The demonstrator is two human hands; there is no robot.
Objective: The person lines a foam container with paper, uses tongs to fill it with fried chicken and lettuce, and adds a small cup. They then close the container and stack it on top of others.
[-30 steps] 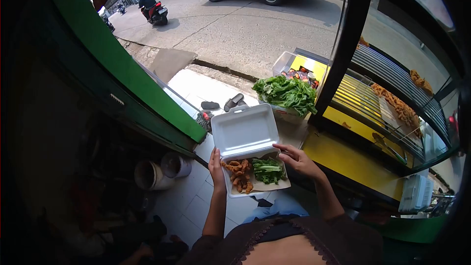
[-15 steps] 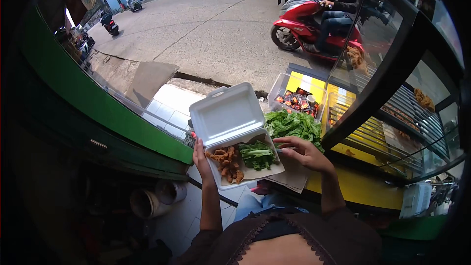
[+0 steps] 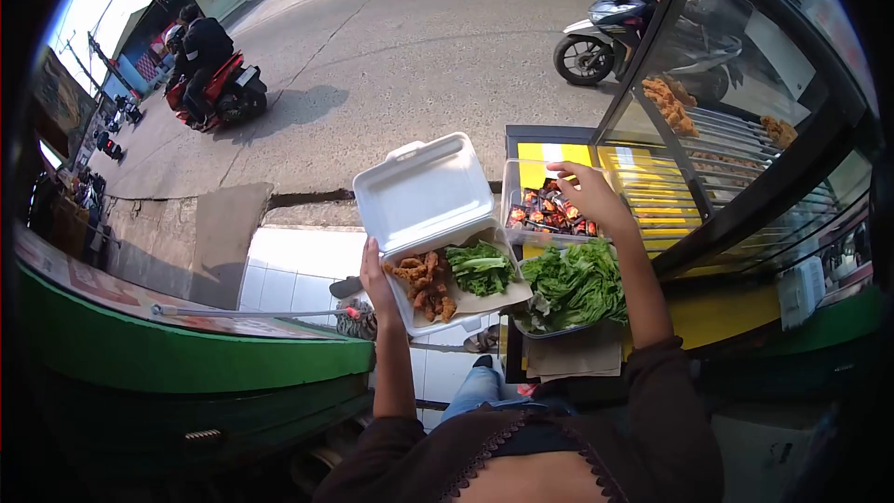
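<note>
My left hand (image 3: 377,281) grips the left side of a white foam takeaway box (image 3: 424,194) with its lid raised. Fried chicken pieces (image 3: 424,284) lie in its left part and green lettuce (image 3: 480,267) in its right, on a brown paper liner (image 3: 501,293). My right hand (image 3: 593,197) hovers over a clear plastic tub (image 3: 510,214) of red and black sachets (image 3: 548,210). Its fingers are apart and slightly bent, with nothing seen between them. A heap of loose lettuce (image 3: 577,284) in a tray sits just below the tub.
To the right stands a glass display case (image 3: 745,56) with fried chicken (image 3: 669,102) on metal racks. Brown paper sheets (image 3: 577,360) lie on the counter's near edge. Beyond is a road with a parked motorbike (image 3: 610,28) and two riders on a red scooter (image 3: 223,93).
My right hand has left the box's right edge and moved up and right over the sachet tub. My left hand still holds the box. The view has turned; the passing traffic differs.
</note>
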